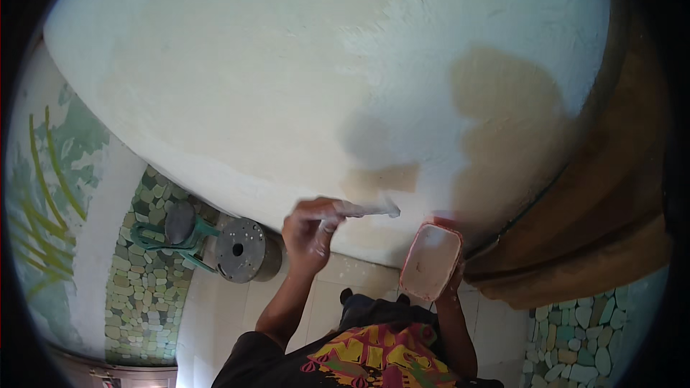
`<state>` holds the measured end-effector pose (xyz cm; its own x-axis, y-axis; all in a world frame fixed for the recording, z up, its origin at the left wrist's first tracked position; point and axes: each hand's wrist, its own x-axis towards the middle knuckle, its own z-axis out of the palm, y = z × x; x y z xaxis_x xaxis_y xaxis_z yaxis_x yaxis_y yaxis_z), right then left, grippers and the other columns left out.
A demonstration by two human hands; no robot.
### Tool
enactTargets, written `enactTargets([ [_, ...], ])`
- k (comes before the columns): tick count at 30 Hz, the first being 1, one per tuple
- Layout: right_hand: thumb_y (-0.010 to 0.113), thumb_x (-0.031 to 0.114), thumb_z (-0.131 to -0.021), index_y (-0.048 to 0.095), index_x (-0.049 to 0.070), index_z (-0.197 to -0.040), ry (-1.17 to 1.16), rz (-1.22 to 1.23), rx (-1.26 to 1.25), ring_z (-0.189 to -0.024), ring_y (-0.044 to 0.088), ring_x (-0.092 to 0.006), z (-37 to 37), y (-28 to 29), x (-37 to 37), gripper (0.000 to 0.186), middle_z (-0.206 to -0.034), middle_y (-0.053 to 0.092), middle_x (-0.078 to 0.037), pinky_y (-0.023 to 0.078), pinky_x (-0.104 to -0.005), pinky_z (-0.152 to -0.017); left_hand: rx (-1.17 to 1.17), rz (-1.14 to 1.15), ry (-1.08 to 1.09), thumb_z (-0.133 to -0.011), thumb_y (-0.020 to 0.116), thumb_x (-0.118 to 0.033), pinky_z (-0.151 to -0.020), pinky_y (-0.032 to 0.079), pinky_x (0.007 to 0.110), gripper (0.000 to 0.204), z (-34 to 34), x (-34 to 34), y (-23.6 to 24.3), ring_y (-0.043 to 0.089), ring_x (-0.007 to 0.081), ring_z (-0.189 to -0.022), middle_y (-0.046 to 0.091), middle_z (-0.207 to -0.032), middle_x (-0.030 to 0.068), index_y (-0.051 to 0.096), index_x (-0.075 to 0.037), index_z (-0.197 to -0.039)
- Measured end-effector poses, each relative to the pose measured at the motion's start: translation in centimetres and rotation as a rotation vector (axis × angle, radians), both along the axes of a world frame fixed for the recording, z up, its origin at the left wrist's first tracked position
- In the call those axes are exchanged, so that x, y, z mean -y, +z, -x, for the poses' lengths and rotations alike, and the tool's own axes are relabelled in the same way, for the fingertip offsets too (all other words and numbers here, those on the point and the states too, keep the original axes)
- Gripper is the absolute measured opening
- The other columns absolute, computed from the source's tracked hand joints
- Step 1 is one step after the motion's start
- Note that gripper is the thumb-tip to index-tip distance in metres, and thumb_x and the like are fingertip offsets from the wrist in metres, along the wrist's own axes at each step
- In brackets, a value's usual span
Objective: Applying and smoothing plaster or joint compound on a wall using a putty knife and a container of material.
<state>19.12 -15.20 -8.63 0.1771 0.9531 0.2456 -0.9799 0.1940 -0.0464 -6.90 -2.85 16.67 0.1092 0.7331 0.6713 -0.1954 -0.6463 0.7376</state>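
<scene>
we look down at a broad, curved wall (237, 86), pale and mostly smooth, spreading from 9 through 12 to 2 o'clock. near 1 o'clock its coat turns rough, with ridged whitish strokes, and tan patches (503, 100) show at 2.

just below centre, toward 7 o'clock, the person's left hand (309, 233), smeared white, has its fingers closed around a thin, pale-coated tool (368, 210). it points to 3 o'clock; we cannot tell whether its blurred tip touches the wall.

between 4 and 5 o'clock the right hand (453, 286) holds up a tub (412, 253), boxy with rounded corners, a red-smeared rim and a pale inside. the tub hides most of those fingers, so we cannot tell how far they wrap.

at 8 o'clock, near the left forearm, a round grey drum (255, 251), white-speckled, with a dark hole in its flat top, stands beside a green chair (204, 230); both crowd the wall's lower edge. toward 4, a brown, folded-looking shape (575, 244) bulges just beside the tub. rounded pebbles (140, 302) pack bands at 8 and 4; a green painting (75, 129) with yellowish blades lies at 9.
</scene>
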Motion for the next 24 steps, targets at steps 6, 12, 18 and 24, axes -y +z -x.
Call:
enactTargets([
  [6,0.050,0.055,-0.102,0.053,0.015,-0.146,0.014,0.334,0.139,-0.126,0.060,-0.0348,-0.9,1.1,-0.2,0.060,-0.143,0.059,-0.011,0.051,-0.0530,-0.105,0.347,0.130,0.058,-0.095,0.069,0.001,-0.080,0.054,0.026,0.062,-3.2,-3.8,9.3,0.067,0.0116,-0.092,0.071,-0.108,0.0111,0.038,-0.001,-0.148],
  [12,0.050,0.053,-0.102,0.054,0.013,-0.145,0.011,0.352,0.146,-0.128,0.059,-0.0366,-0.5,2.5,-0.1,0.059,-0.143,0.059,-0.012,0.049,-0.0555,-0.107,0.432,-0.136,0.209,-0.097,0.067,0.003,-0.078,0.053,0.023,0.070,-9.6,-4.6,13.7,0.067,0.0101,-0.091,0.071,-0.104,0.0127,0.027,-0.005,-0.154],
  [18,0.051,0.048,-0.102,0.056,0.012,-0.144,0.010,0.362,0.009,-0.127,0.059,-0.0380,0.0,3.1,-0.1,0.055,-0.142,0.061,-0.014,0.048,-0.0581,-0.108,0.126,-0.159,0.341,-0.098,0.059,0.003,-0.083,0.049,0.024,0.033,-9.5,-4.0,12.3,0.063,0.0110,-0.094,0.068,-0.120,0.0118,0.062,0.005,-0.130],
  [24,0.053,0.046,-0.101,0.057,0.013,-0.143,0.043,0.335,-0.020,-0.126,0.060,-0.0388,-0.3,4.9,0.4,0.054,-0.141,0.062,-0.015,0.048,-0.0590,-0.107,-0.377,-0.400,0.397,-0.080,0.053,0.014,-0.094,0.052,0.030,0.071,-5.4,-2.8,14.0,0.069,0.0222,-0.111,0.068,-0.131,0.0180,0.050,0.003,-0.150],
])
